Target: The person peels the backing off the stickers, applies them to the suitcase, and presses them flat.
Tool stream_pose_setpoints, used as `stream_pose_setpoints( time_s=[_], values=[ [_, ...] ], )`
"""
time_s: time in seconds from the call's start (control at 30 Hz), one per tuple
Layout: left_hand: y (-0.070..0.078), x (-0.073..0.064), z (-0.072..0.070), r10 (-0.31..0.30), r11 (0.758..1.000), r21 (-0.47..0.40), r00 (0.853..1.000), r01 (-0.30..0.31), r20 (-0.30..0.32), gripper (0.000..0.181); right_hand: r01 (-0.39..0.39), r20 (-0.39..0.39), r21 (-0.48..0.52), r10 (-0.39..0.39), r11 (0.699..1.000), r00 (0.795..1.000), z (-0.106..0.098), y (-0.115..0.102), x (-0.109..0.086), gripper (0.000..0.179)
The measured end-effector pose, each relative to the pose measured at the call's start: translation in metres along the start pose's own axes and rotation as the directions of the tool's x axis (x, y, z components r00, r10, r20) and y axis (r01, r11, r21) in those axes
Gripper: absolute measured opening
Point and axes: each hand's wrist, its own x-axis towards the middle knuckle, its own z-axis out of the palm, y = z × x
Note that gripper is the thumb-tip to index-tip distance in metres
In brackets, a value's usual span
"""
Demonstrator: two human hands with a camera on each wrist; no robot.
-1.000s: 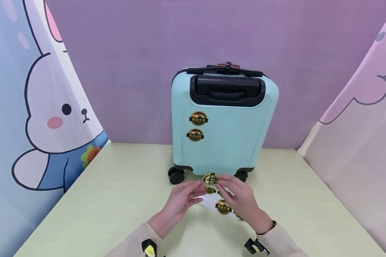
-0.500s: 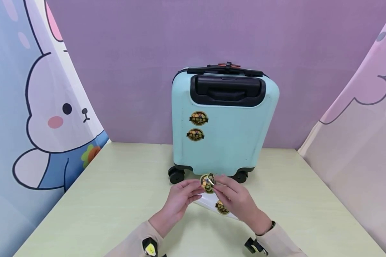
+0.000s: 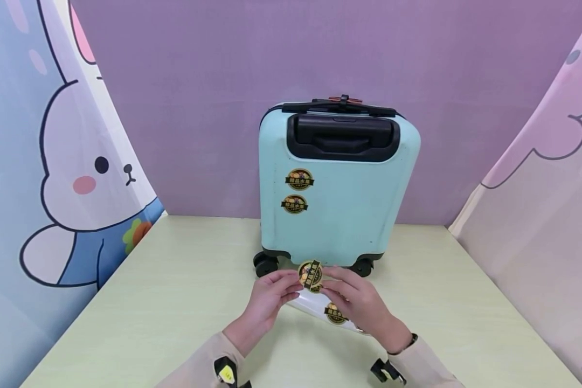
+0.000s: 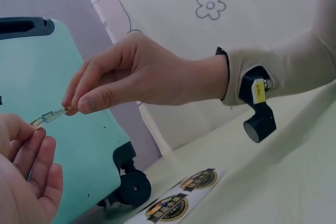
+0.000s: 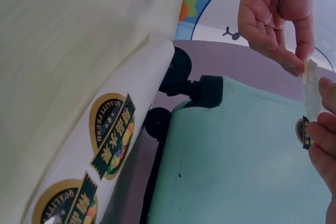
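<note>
A round black-and-gold sticker (image 3: 310, 275), with a dark lettered band across it, is held up tilted in front of the suitcase's lower edge. My left hand (image 3: 264, 299) pinches its left edge between thumb and fingertips. On the opposite edge, my right hand (image 3: 364, 302) pinches it too. Seen edge-on in the left wrist view, the sticker (image 4: 50, 116) spans the small gap between both hands. Its pale back (image 5: 311, 90) faces the right wrist camera. Below lies a white sheet (image 3: 310, 306) bearing more such stickers, partly covered by my right hand.
A mint-green suitcase (image 3: 339, 210) stands upright on black wheels (image 3: 265, 265) at the back of the pale table (image 3: 184, 302). Two matching stickers (image 3: 299, 179) are on its left side, one above the other. Purple cloth (image 3: 199, 108) hangs behind, with printed curtains either side.
The sticker has shifted slightly left and turned, so its band now runs at a slant. My left hand has come to pinch its left edge; the suitcase is unmoved.
</note>
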Motion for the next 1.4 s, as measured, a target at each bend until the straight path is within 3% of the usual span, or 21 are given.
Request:
stream_pose_setpoints(
  time_s=[0.2,0.37,0.47,0.6,0.7,1.13,1.23,1.4],
  values=[
    [-0.002,0.004,-0.003,0.050,0.997,0.062,0.998,-0.048,-0.024,0.013,-0.037,-0.056,0.014,0.038,0.999,0.998,0.000,0.003,0.003,0.027],
    [-0.001,0.006,-0.004,0.064,0.995,0.083,0.997,-0.061,-0.037,0.015,-0.213,-0.008,0.080,0.215,0.974,0.977,-0.002,0.002,0.004,0.027],
    [-0.001,0.005,-0.004,0.076,0.993,0.090,0.997,-0.073,-0.029,0.017,-0.319,0.029,0.138,0.318,0.938,0.948,-0.003,0.000,0.007,0.019],
    [-0.001,0.006,-0.004,0.099,0.989,0.116,0.995,-0.097,-0.011,0.018,-0.417,0.072,0.198,0.411,0.887,0.909,-0.004,-0.004,0.010,0.030],
    [-0.001,0.007,-0.005,0.112,0.984,0.142,0.994,-0.112,0.006,0.019,-0.481,0.102,0.210,0.470,0.851,0.877,-0.004,-0.006,0.011,0.028],
    [-0.001,0.008,-0.006,0.108,0.979,0.171,0.993,-0.115,0.049,0.021,-0.654,0.178,0.220,0.630,0.724,0.756,-0.007,-0.008,0.013,0.013],
    [0.000,0.008,-0.006,0.101,0.979,0.171,0.993,-0.109,0.056,0.022,-0.694,0.214,0.247,0.660,0.677,0.720,-0.007,-0.009,0.012,0.010],
    [0.003,0.008,-0.006,0.078,0.981,0.173,0.994,-0.091,0.080,0.023,-0.763,0.279,0.302,0.712,0.572,0.644,-0.009,-0.009,0.011,0.005]
  ],
)
